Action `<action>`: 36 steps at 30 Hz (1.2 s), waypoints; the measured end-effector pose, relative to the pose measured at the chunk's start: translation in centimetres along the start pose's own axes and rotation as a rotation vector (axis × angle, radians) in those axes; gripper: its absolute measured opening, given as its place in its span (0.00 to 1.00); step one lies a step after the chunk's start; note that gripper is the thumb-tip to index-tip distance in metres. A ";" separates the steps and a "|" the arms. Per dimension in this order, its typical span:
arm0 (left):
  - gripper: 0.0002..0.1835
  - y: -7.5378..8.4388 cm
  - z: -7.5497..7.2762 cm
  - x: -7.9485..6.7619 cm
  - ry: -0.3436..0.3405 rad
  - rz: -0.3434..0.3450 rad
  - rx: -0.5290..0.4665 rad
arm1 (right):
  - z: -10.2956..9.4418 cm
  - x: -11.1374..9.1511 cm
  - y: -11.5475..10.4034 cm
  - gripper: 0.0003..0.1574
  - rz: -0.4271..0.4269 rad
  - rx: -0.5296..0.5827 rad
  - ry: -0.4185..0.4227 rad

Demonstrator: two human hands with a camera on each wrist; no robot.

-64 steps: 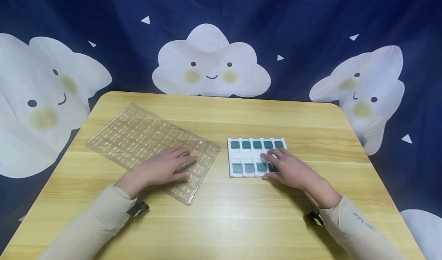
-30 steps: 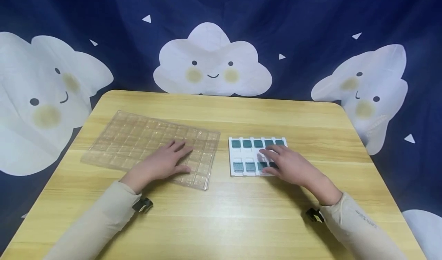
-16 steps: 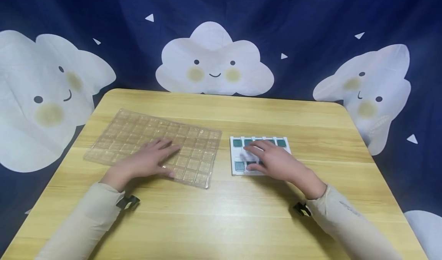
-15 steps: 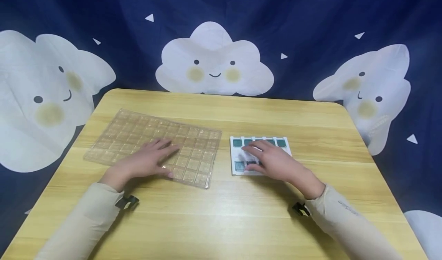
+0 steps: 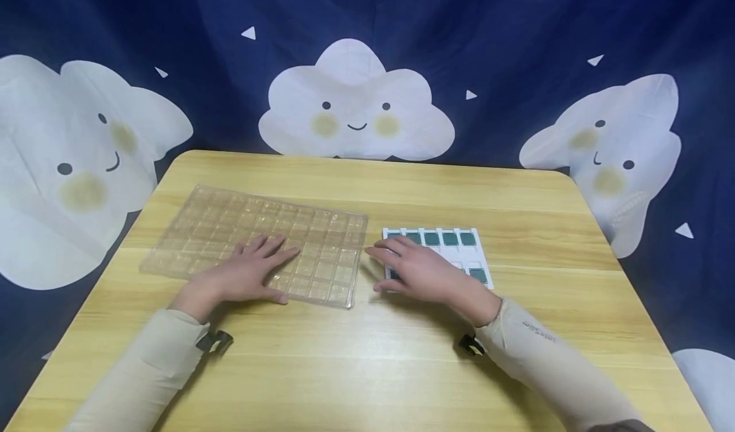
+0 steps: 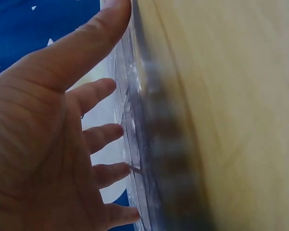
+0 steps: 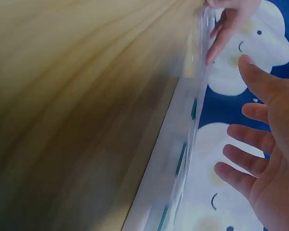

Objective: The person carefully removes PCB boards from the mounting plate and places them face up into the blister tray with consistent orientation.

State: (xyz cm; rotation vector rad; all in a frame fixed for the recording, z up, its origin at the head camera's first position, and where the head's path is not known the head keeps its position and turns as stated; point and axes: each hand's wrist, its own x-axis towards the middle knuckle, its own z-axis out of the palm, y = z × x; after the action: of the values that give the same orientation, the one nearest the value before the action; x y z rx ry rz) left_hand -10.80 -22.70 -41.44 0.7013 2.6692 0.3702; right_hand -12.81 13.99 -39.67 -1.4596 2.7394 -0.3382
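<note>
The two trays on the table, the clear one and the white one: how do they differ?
The clear tray is see-through, the larger, and its many small pockets look empty; the white tray is opaque, smaller, and holds green squares. The left hand rests flat on the clear tray; the right hand covers the white tray's left part. Both lie flat on the wooden table.

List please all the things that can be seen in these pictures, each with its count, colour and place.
clear plastic tray: one, transparent, many small compartments, on the table's left half
white tray: one, white, right of the clear tray, partly under the right hand
green squares: at least six visible, dark green, in the white tray's pockets
table: one, light wood
backdrop cloth: one, dark blue with white smiling clouds, behind the table
left hand: fingers flat on the clear tray
right hand: fingers spread over the white tray's left part
sleeves: two, beige
</note>
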 end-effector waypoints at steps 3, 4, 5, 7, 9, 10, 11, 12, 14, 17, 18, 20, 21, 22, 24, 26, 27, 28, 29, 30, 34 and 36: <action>0.54 0.2 0.2 0.1 0.004 -0.009 -0.001 | 0.4 1.0 -0.4 0.45 -0.023 -0.014 -0.017; 0.53 0.2 0.3 0.1 0.004 -0.012 0.001 | 0.5 1.4 -0.6 0.46 -0.029 -0.015 -0.023; 0.53 0.3 0.3 0.1 0.005 -0.013 0.005 | 0.6 1.7 -0.7 0.47 -0.032 -0.014 -0.029; 0.53 0.4 0.4 0.2 0.006 -0.015 0.011 | 0.8 2.4 -1.0 0.48 -0.031 -0.005 -0.044; 0.53 0.5 0.4 0.3 0.009 -0.015 0.018 | 1.1 3.0 -1.3 0.50 -0.017 0.017 -0.070; 0.53 0.5 0.4 0.3 0.010 -0.017 0.022 | 1.1 3.3 -1.5 0.50 -0.009 0.036 -0.087; 0.53 0.6 0.5 0.4 0.013 -0.017 0.027 | 1.3 3.5 -1.6 0.51 -0.001 0.048 -0.104; 0.52 0.7 0.5 0.4 0.016 -0.016 0.029 | 1.4 3.8 -1.7 0.52 0.007 0.055 -0.124; 0.52 0.8 0.6 0.6 0.022 -0.015 0.037 | 1.6 4.1 -2.0 0.54 0.029 0.069 -0.170; 0.52 1.0 0.6 0.8 0.028 -0.018 0.042 | 1.9 4.4 -2.2 0.55 0.056 0.068 -0.222; 0.51 1.1 0.6 0.8 0.030 -0.022 0.043 | 2.0 4.5 -2.3 0.56 0.064 0.067 -0.236; 0.52 1.3 0.7 0.9 0.037 -0.029 0.044 | 2.0 4.7 -2.4 0.56 0.074 0.059 -0.258; 0.52 1.3 0.7 1.0 0.041 -0.034 0.046 | 2.0 4.8 -2.4 0.55 0.074 0.053 -0.266; 0.52 1.4 0.7 1.1 0.046 -0.039 0.048 | 2.1 4.9 -2.5 0.54 0.068 0.041 -0.272; 0.53 1.6 0.7 1.2 0.052 -0.047 0.053 | 2.1 4.9 -2.4 0.53 0.056 0.010 -0.284; 0.53 1.8 0.8 1.5 0.053 -0.055 0.057 | 2.2 5.0 -2.4 0.50 0.044 -0.024 -0.293; 0.54 1.9 0.8 1.6 0.052 -0.061 0.057 | 2.2 4.9 -2.3 0.49 0.043 -0.037 -0.298; 0.54 2.0 0.8 1.7 0.051 -0.065 0.058 | 2.3 4.9 -2.2 0.48 0.043 -0.051 -0.302; 0.54 2.1 0.8 1.8 0.050 -0.068 0.057 | 2.3 4.8 -2.1 0.47 0.048 -0.062 -0.305; 0.54 2.2 0.7 1.9 0.049 -0.070 0.056 | 2.3 4.8 -2.1 0.47 0.055 -0.067 -0.309; 0.54 2.6 0.5 2.4 0.046 -0.064 0.048 | 2.2 4.5 -1.8 0.46 0.082 -0.081 -0.319; 0.53 2.7 0.3 2.6 0.043 -0.056 0.045 | 2.1 4.4 -1.6 0.46 0.092 -0.087 -0.320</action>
State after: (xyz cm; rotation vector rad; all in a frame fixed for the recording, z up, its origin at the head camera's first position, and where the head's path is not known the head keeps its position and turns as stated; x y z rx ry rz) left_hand -11.60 -19.03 -41.54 0.6373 2.7394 0.3142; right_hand -13.68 9.15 -41.03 -1.2707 2.5769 0.0181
